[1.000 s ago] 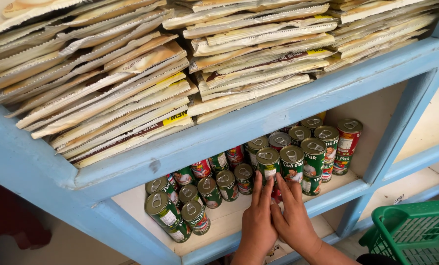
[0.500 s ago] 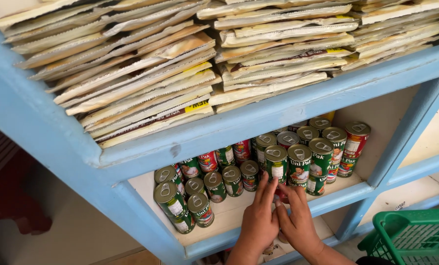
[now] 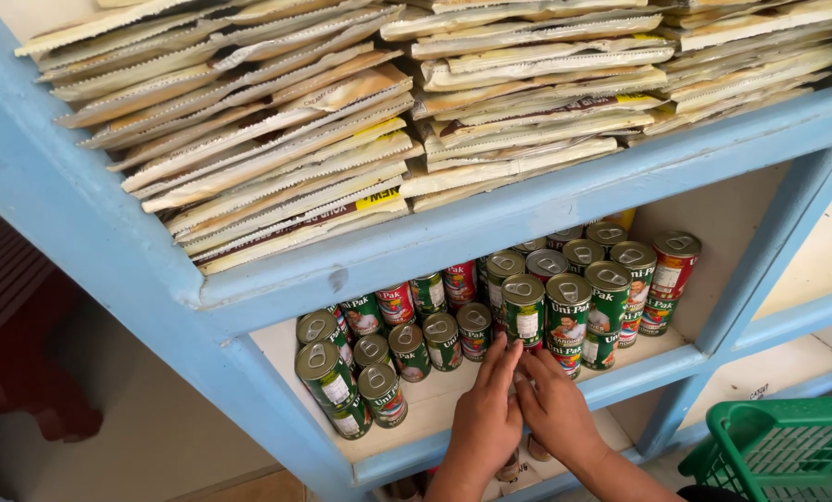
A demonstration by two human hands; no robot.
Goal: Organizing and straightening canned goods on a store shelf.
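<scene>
Both hands are up at the lower shelf (image 3: 434,423), low and centre in the frame. The left hand (image 3: 484,420) reaches in with fingers stretched long and close together, tips touching the foot of a green tin (image 3: 524,312). The right hand (image 3: 555,407) sits just beside it, fingers loosely bent and pointing at the same spot, where a lower tin (image 3: 565,358) with a red band peeks out under the top one. Whether either hand has a real grip, I cannot tell; the fingertips hide the contact.

That green tin is a small upright cylinder with a paper label in green and white and a dull silver lid with a ring pull. It stands at the front of a stacked block of tins (image 3: 611,288), two high, right of centre. More tins (image 3: 369,358), single height, spread toward the lower left, some labelled red.

The shelf frame (image 3: 99,232) is pale blue painted wood, scuffed and chipped. On the upper shelf, filling the top of the frame, lie flat packets (image 3: 276,149) in slanting piles, cream and tan with yellow edges. A green plastic basket (image 3: 788,446) with an open lattice sits at the lower right corner.
</scene>
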